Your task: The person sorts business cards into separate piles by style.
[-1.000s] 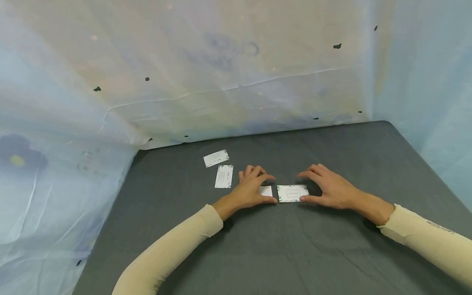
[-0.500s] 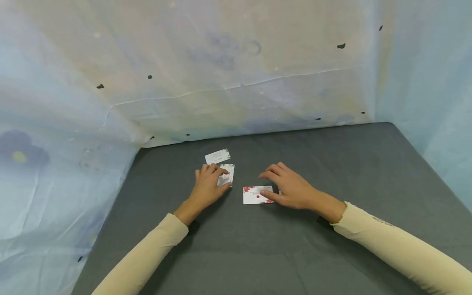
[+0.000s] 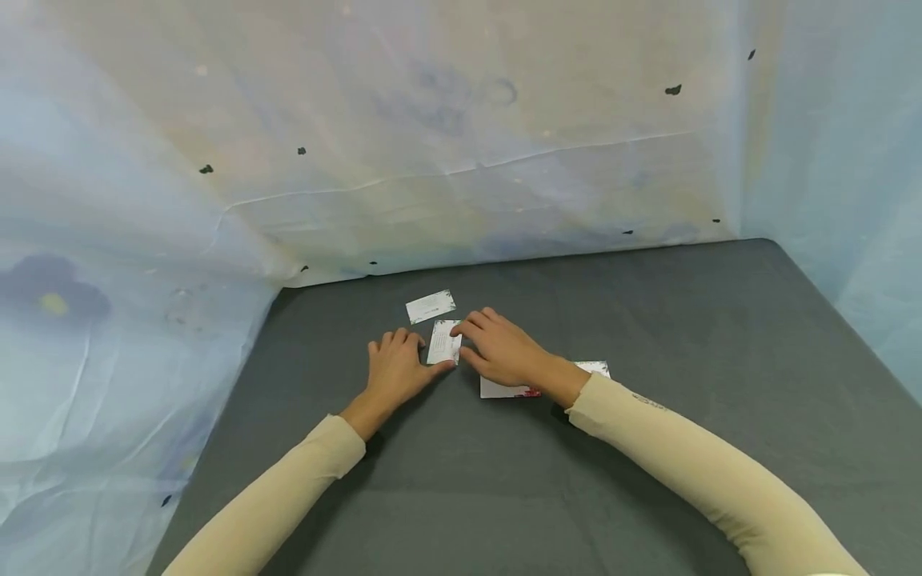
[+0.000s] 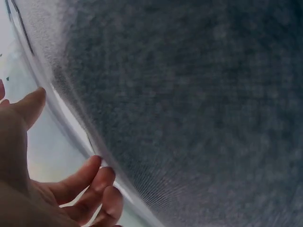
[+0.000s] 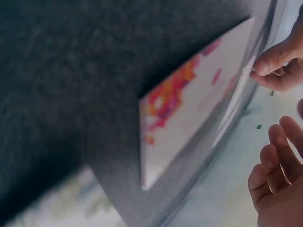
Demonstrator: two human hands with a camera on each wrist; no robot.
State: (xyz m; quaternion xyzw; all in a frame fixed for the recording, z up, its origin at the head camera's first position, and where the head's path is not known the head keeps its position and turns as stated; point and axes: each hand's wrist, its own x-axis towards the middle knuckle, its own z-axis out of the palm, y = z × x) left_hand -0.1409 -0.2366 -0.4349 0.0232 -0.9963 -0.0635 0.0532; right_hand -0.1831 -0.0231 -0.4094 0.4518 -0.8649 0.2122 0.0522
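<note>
A white card [image 3: 443,344] with printed lines lies on the grey table between my two hands. My left hand [image 3: 399,372] is at its left side, fingers near the left edge and thumb at the lower edge. At the card's right edge, my right hand [image 3: 507,350] has its fingertips and thumb close to or touching it; exact contact is unclear. Under the right wrist lies a card with red flowers [image 3: 504,390], partly hidden by the hand; it looms large in the right wrist view [image 5: 189,109]. In the left wrist view the fingers [image 4: 80,184] are spread from the thumb.
Another white card [image 3: 430,306] lies tilted just behind the middle one. A leaf-bordered card [image 3: 594,368] is partly covered by the right forearm. The grey table [image 3: 684,320] meets a pale cloth wall [image 3: 504,200] at the back and sides.
My left hand first moved left, off the red-flowered card, to the lined card. My right hand has swept left, across the red-flowered card, to the lined card's right edge.
</note>
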